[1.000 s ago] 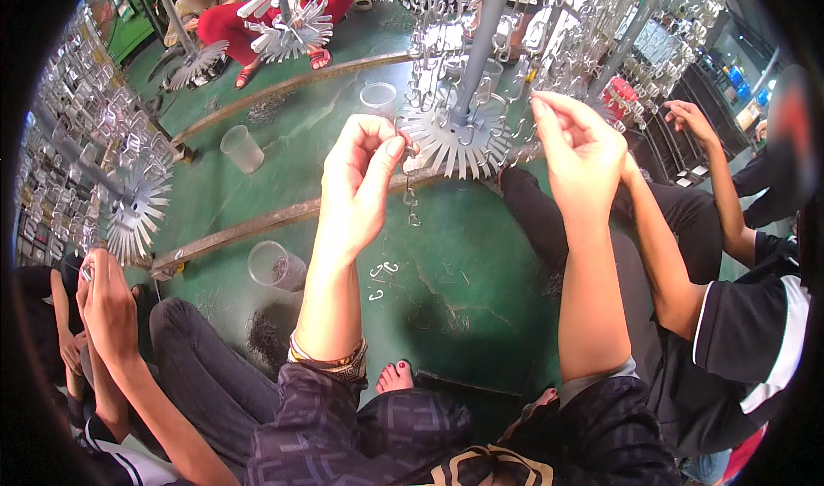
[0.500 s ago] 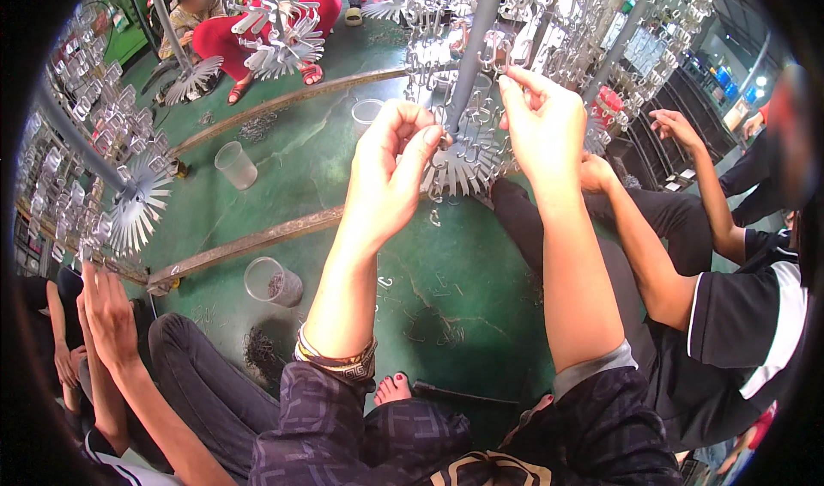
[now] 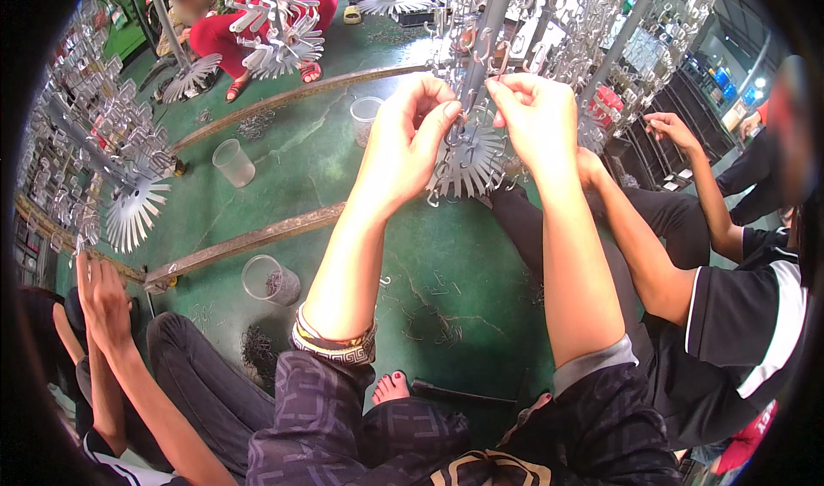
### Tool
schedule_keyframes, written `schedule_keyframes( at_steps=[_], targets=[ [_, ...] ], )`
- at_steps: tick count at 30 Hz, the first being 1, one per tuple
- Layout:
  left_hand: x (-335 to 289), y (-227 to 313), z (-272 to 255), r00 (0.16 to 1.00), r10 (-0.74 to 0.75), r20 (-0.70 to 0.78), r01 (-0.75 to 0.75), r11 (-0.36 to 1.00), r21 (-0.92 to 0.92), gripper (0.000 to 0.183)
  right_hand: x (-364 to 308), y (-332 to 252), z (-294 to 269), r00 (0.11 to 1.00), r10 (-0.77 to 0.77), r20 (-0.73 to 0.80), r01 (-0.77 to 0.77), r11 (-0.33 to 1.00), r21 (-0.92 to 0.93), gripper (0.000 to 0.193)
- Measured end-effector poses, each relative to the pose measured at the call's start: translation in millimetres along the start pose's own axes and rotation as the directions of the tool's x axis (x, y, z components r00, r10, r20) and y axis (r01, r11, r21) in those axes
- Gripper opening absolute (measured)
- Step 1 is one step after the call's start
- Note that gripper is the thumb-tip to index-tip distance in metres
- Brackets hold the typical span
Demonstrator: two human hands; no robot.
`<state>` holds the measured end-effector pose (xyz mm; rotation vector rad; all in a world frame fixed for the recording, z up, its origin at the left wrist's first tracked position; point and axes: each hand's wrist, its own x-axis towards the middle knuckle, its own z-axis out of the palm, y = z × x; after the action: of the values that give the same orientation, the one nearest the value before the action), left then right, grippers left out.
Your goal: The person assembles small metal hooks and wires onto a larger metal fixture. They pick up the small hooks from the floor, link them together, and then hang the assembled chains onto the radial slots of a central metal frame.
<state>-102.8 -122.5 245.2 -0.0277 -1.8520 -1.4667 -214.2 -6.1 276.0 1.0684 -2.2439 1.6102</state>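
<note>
Both of my hands are raised at a grey upright pole [image 3: 491, 24] hung with shiny S-shaped metal hooks [image 3: 539, 57]. My left hand [image 3: 410, 142] is closed in a pinch left of the pole. Bits of metal show at its fingertips, but I cannot make out what they belong to. On the pole's right, my right hand [image 3: 541, 124] pinches a small metal hook among the hanging ones, partly hidden by the fingers. Below the fingertips, a fan of flat metal strips [image 3: 468, 164] spreads around the pole's foot.
A clear plastic cup of small hooks [image 3: 273, 282] stands on the green floor [image 3: 412, 263], with loose hooks scattered nearby. Another clear cup [image 3: 233, 163] is farther off. A long metal beam [image 3: 249, 244] crosses the floor. Co-workers sit close on both sides; another rack [image 3: 81, 134] hangs at left.
My left hand has moved slightly up and right toward the pole. My right hand has shifted a little left and down, bringing the two hands closer. Both stay pinched.
</note>
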Motion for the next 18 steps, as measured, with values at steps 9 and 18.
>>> schedule_keyframes(
  at_steps=[9,18],
  targets=[
    [10.3,6.0,17.4,0.998,0.033,0.049,-0.039,0.991,0.127,0.01,-7.1,-1.7,-18.2,0.996,0.056,-0.07,-0.048,0.992,0.117,0.017],
    [26.7,12.1,47.6,0.96,0.28,-0.026,-0.249,0.891,0.38,0.008,-19.3,10.8,-38.2,0.998,0.055,-0.019,-0.052,0.985,0.163,0.02]
  ],
)
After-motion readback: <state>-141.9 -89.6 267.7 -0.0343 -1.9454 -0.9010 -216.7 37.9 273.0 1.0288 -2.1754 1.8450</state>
